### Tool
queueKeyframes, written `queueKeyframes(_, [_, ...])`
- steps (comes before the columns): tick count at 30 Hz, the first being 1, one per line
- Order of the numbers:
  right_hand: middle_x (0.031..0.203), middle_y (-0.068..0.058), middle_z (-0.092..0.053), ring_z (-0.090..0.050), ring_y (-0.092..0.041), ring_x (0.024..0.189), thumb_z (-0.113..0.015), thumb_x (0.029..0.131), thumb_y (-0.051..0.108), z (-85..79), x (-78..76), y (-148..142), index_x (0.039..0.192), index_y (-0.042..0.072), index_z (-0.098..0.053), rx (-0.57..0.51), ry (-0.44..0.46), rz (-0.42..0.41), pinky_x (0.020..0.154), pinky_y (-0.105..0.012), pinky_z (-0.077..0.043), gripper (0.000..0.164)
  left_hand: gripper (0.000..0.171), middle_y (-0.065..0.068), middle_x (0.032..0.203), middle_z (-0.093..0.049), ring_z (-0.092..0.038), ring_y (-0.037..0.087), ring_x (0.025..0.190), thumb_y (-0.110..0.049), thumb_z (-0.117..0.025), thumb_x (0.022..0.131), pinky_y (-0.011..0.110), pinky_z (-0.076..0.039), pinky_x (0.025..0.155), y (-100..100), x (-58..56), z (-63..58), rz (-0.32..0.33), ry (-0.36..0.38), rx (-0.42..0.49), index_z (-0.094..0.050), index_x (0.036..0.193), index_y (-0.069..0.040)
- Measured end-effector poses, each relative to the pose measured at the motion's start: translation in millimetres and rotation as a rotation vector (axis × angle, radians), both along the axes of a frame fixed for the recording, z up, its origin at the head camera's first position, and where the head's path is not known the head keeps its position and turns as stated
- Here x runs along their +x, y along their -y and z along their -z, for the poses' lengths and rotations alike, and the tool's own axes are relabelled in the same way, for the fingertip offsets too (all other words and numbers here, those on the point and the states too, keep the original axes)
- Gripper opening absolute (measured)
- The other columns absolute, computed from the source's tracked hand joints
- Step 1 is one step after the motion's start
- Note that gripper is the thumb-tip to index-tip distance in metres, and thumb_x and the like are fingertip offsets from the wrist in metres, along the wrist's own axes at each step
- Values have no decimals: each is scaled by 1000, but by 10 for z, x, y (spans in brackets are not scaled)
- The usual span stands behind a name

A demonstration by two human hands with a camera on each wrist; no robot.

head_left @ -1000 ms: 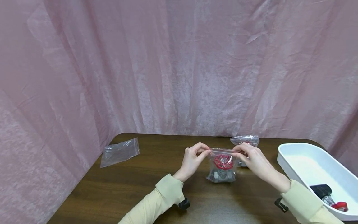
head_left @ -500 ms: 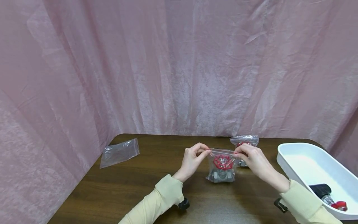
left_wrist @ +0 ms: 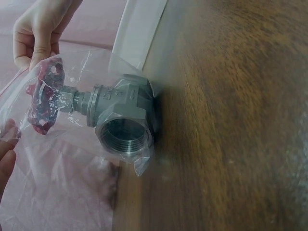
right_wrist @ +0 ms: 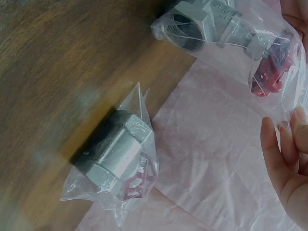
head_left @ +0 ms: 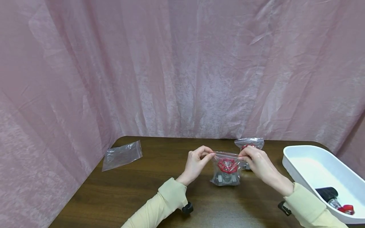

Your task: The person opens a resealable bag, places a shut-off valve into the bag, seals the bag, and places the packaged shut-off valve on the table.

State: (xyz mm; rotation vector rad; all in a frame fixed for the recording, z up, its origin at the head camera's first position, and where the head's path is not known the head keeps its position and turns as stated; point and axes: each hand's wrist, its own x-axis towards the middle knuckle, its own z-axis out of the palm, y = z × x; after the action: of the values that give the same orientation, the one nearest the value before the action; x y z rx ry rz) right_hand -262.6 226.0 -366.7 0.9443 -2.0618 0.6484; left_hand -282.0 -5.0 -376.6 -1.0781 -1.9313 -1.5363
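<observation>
A clear zip bag (head_left: 225, 155) with a red seal line stands upright on the brown wooden table, holding a metal valve (left_wrist: 120, 103) with a red handwheel (head_left: 227, 165). My left hand (head_left: 196, 163) pinches the bag's top left corner between thumb and fingers. At the top right corner, my right hand (head_left: 259, 164) pinches the same edge. The valve's body sits at the bag's bottom, its threaded opening visible in the left wrist view. Behind my right hand is a second bagged valve (right_wrist: 115, 154), partly hidden in the head view.
An unfilled clear bag (head_left: 123, 155) lies flat at the table's far left. On the right stands a white tray (head_left: 296, 172) holding a black-and-metal fitting (head_left: 328, 193) with a red part (head_left: 348, 209). A pink curtain (head_left: 182, 69) hangs behind the table.
My right hand has shifted very slightly along the bag's top edge. My left hand keeps its place, and the bagged valve stays where it was.
</observation>
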Motion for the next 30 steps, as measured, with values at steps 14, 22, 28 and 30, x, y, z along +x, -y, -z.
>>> queueKeyframes(14, [75, 10, -57, -52, -5, 66, -76, 63, -7, 16, 13, -36, 77, 12, -64, -38, 100, 49, 59, -17, -40, 26, 4, 15, 73, -65, -60, 26, 63, 7, -63, 80, 22, -37, 52, -2, 18, -2, 11, 13, 15, -59, 83, 6])
queueKeyframes(22, [86, 3, -61, -54, -6, 69, -75, 68, 0, -1, 52, -96, 90, 8, -64, -41, 255, 78, 58, -25, -46, 26, 4, 15, 73, -65, -61, 29, 64, 7, -62, 81, 21, -36, 52, -13, 24, 0, 19, 28, 27, -60, 84, 5])
queueKeyframes(28, [78, 8, -61, -54, -5, 65, -73, 72, 4, 27, 78, -119, 82, 12, -65, -72, 334, 102, 55, -24, -46, 15, 4, 16, 74, -65, -61, 30, 65, 7, -61, 81, 20, -38, 54, -13, 22, 5, 33, 47, 32, -60, 85, 5])
queueKeyframes(30, [74, 10, -61, -52, -5, 62, -73, 72, 4, 36, 83, -117, 77, 14, -64, -96, 331, 113, 54, -23, -44, 14, 3, 15, 74, -65, -61, 30, 64, 6, -61, 82, 20, -38, 54, -15, 18, 11, 34, 52, 28, -59, 85, 6])
